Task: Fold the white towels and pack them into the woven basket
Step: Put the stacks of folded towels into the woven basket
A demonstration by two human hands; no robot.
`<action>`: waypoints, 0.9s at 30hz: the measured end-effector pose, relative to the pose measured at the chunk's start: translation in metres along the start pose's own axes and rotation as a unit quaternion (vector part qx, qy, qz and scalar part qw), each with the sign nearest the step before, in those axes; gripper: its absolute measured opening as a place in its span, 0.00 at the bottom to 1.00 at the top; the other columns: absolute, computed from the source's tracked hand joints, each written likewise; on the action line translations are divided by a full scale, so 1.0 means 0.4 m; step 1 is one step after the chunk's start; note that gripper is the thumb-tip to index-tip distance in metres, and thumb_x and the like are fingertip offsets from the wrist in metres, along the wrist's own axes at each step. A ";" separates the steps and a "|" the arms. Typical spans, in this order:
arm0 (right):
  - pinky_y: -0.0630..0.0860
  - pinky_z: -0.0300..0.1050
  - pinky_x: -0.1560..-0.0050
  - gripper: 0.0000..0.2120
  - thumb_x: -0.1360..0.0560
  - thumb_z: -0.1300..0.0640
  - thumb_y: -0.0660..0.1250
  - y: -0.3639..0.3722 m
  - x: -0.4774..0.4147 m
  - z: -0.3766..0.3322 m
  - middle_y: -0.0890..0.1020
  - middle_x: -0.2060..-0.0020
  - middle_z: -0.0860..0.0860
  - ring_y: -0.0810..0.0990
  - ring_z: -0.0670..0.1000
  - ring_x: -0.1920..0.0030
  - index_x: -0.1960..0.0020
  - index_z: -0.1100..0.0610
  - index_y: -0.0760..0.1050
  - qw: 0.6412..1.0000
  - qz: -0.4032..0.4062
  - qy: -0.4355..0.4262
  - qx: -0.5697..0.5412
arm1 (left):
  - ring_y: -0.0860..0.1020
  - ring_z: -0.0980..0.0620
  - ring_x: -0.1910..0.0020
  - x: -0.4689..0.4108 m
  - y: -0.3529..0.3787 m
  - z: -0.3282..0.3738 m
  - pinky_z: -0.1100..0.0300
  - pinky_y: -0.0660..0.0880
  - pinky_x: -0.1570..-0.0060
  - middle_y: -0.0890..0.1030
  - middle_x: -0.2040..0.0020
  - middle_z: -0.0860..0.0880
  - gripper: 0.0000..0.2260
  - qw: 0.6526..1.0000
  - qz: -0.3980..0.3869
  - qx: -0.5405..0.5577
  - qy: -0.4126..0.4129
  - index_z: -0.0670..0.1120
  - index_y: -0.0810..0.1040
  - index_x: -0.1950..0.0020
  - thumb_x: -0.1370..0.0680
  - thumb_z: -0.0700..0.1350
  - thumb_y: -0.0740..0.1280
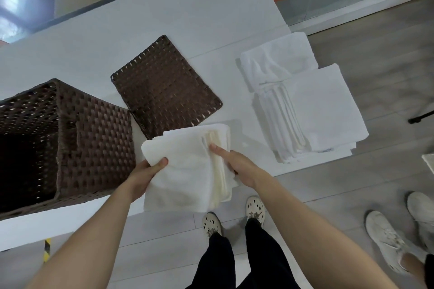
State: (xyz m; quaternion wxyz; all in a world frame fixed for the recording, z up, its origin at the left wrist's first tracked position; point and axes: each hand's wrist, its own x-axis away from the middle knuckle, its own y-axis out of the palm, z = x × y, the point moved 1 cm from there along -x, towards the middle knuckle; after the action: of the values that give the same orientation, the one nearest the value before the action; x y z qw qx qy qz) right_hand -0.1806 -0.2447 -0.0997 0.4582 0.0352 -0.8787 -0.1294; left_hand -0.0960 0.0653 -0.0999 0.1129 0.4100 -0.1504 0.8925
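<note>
A folded white towel [185,169] is held over the table's near edge. My left hand [146,177] grips its left side, thumb on top. My right hand [234,164] holds its right folded edge, forefinger stretched along the top. The dark brown woven basket [94,148] stands open at the left, right beside the towel; its inside is dark and looks empty. More white towels lie at the right: a folded stack [312,112] and a looser folded one [277,58] behind it.
The basket's flat woven lid [164,87] lies on the white table [187,19] between basket and towel stack. Below the table edge are my feet [234,216] on the grey floor. Another person's pale shoes [385,237] stand at the lower right.
</note>
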 end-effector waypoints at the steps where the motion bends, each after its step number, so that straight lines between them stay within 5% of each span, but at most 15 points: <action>1: 0.73 0.35 0.64 0.28 0.25 0.32 0.72 0.001 -0.002 0.001 0.85 0.56 0.42 0.82 0.40 0.60 0.38 0.52 0.80 1.000 0.009 -0.010 0.007 | 0.87 0.45 0.39 0.004 0.000 0.000 0.45 0.81 0.38 0.88 0.38 0.48 0.29 1.000 0.000 0.003 0.001 0.48 0.81 0.29 0.27 0.57 0.78; 3: 0.76 0.33 0.63 0.27 0.27 0.32 0.74 0.009 0.007 -0.001 0.84 0.57 0.43 0.82 0.40 0.61 0.42 0.52 0.77 0.999 0.019 -0.020 0.035 | 0.86 0.44 0.37 0.007 -0.001 -0.005 0.43 0.81 0.35 0.87 0.37 0.48 0.29 1.000 0.000 0.005 0.002 0.49 0.81 0.29 0.27 0.58 0.78; 5: 0.81 0.43 0.43 0.47 0.36 0.26 0.78 0.018 0.009 -0.005 0.82 0.42 0.47 0.83 0.47 0.45 0.30 0.56 0.71 0.995 0.029 -0.027 0.087 | 0.85 0.43 0.36 0.010 0.000 -0.005 0.40 0.79 0.33 0.87 0.36 0.48 0.32 1.000 -0.007 0.002 0.008 0.49 0.81 0.29 0.29 0.61 0.81; 7: 0.73 0.56 0.27 0.72 0.46 0.25 0.82 0.038 0.003 0.000 0.72 0.28 0.48 0.75 0.53 0.29 0.17 0.53 0.49 0.990 0.037 -0.041 0.133 | 0.85 0.44 0.36 0.008 0.001 -0.003 0.39 0.79 0.32 0.87 0.35 0.48 0.37 1.000 -0.014 -0.006 0.012 0.50 0.81 0.28 0.32 0.65 0.84; 9: 0.68 0.60 0.22 0.82 0.50 0.26 0.84 0.069 0.004 0.008 0.63 0.21 0.48 0.67 0.56 0.22 0.18 0.43 0.29 0.981 0.041 -0.065 0.176 | 0.86 0.44 0.36 0.009 0.005 0.004 0.40 0.80 0.33 0.87 0.35 0.49 0.38 1.000 -0.021 -0.012 0.018 0.51 0.81 0.28 0.33 0.66 0.84; 12: 0.70 0.61 0.24 0.77 0.48 0.23 0.82 0.089 0.009 0.037 0.64 0.21 0.49 0.69 0.56 0.23 0.21 0.31 0.27 0.965 0.079 -0.124 0.219 | 0.86 0.45 0.37 0.033 0.030 0.018 0.40 0.80 0.32 0.87 0.35 0.49 0.34 0.999 -0.039 -0.009 0.012 0.53 0.80 0.27 0.29 0.64 0.82; 20: 0.75 0.56 0.34 0.51 0.27 0.25 0.68 0.074 0.075 0.044 0.70 0.32 0.50 0.74 0.53 0.34 0.19 0.29 0.35 0.919 0.150 -0.251 0.264 | 0.83 0.41 0.33 0.100 0.094 0.025 0.39 0.77 0.29 0.85 0.32 0.45 0.24 0.993 -0.075 0.079 0.036 0.49 0.78 0.25 0.19 0.55 0.74; 27: 0.71 0.48 0.32 0.39 0.19 0.34 0.63 0.017 0.192 -0.067 0.61 0.20 0.42 0.67 0.38 0.35 0.19 0.26 0.39 0.855 0.200 -0.382 0.289 | 0.83 0.46 0.32 0.185 0.163 0.144 0.48 0.81 0.36 0.83 0.30 0.49 0.28 0.977 -0.016 0.076 0.196 0.51 0.72 0.21 0.19 0.56 0.73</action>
State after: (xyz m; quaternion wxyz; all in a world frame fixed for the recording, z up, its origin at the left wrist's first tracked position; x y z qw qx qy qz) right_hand -0.2029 -0.2571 -0.0221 0.0716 -0.0627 -0.9704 0.2219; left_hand -0.1241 -0.0104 -0.0189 0.1227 0.2365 -0.0507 0.9625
